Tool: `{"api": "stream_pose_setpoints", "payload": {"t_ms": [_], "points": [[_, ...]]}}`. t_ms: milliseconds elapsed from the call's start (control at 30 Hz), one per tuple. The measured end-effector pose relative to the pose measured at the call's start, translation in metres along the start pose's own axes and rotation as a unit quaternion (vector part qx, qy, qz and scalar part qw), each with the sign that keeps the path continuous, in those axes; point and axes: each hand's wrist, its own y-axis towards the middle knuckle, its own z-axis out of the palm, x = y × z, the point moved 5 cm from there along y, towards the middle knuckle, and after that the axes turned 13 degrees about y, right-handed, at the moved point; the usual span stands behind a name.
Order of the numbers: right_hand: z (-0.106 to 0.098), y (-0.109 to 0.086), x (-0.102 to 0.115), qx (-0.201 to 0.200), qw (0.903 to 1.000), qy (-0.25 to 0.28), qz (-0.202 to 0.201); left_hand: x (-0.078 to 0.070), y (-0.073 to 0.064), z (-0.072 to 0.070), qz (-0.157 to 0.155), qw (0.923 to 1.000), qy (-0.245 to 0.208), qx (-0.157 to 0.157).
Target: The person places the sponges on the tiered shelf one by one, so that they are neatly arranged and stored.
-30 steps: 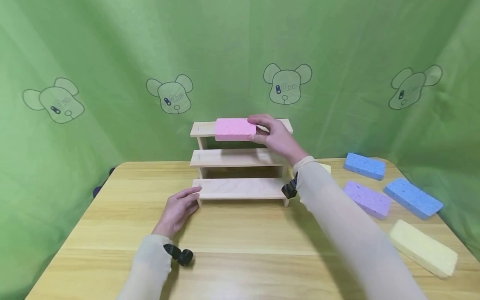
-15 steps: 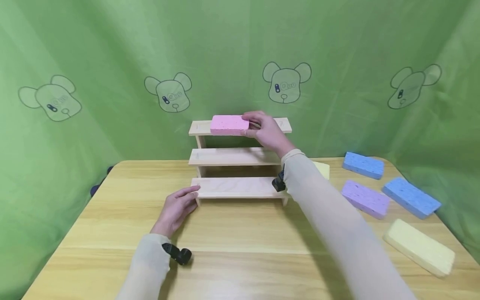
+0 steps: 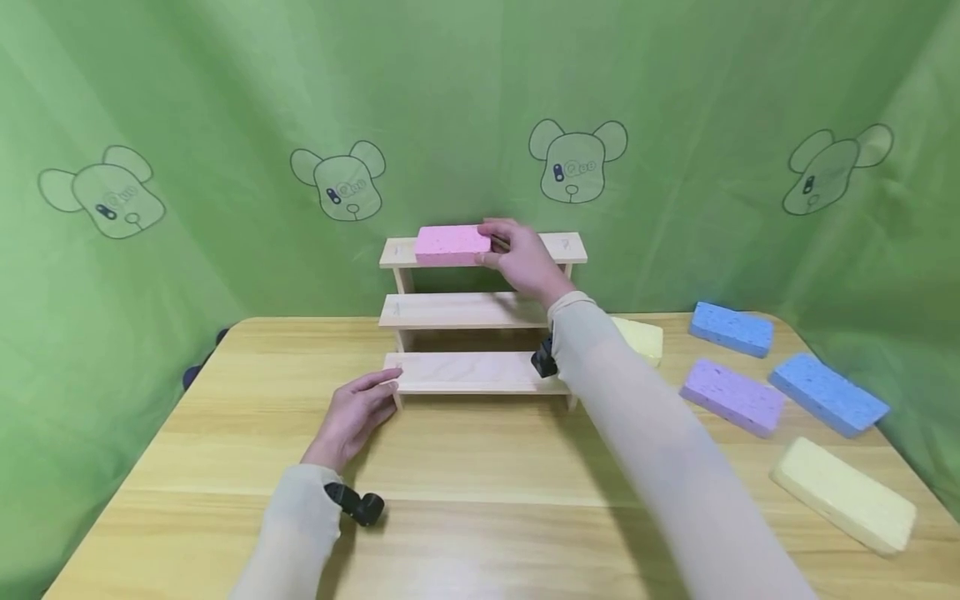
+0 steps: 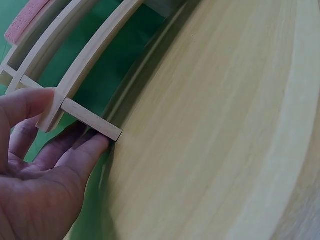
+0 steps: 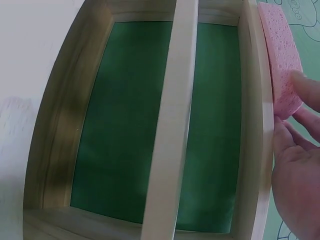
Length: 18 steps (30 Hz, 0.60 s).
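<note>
A three-tier wooden shelf point(image 3: 465, 372) stands on the table. On the left part of its top tier lies a pink sponge point(image 3: 448, 244), flat. My right hand point(image 3: 525, 260) pinches the sponge's right end between thumb and fingers; the right wrist view shows the same sponge point(image 5: 281, 55) against the top board, with the hand point(image 5: 300, 165) at its near end. At the lower left corner, my left hand point(image 3: 352, 418) holds the bottom tier's end. In the left wrist view, its fingers point(image 4: 82, 155) touch the shelf's side leg point(image 4: 92, 120).
Right of the shelf lie two blue sponges point(image 3: 731, 328), a purple sponge point(image 3: 733, 397) and a large pale yellow sponge point(image 3: 843, 497). Another yellow sponge point(image 3: 640, 339) is partly hidden behind my right sleeve. A green curtain point(image 3: 465, 100) hangs behind the wooden table point(image 3: 480, 467).
My right hand has moved the pink sponge leftward and back along the top tier, and it now sits lower on the board. The left hand stays at the shelf's corner.
</note>
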Motion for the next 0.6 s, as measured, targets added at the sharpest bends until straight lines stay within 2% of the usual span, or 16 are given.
{"api": "stream_pose_setpoints", "payload": {"t_ms": [267, 500, 600], "points": [[0.0024, 0.0017, 0.0003, -0.007, 0.9999, 0.012, 0.009, 0.0007, 0.0015, -0.0005, -0.001, 1.0, 0.002, 0.0], [0.0004, -0.0013, 0.0011, -0.01, 0.9999, -0.008, -0.004, 0.0008, 0.0013, -0.0003, -0.005, 1.0, 0.001, -0.004], [-0.0026, -0.0039, 0.0009, -0.007, 0.9999, 0.011, -0.008, 0.0003, 0.0006, -0.0006, -0.006, 1.0, -0.001, -0.005]]}}
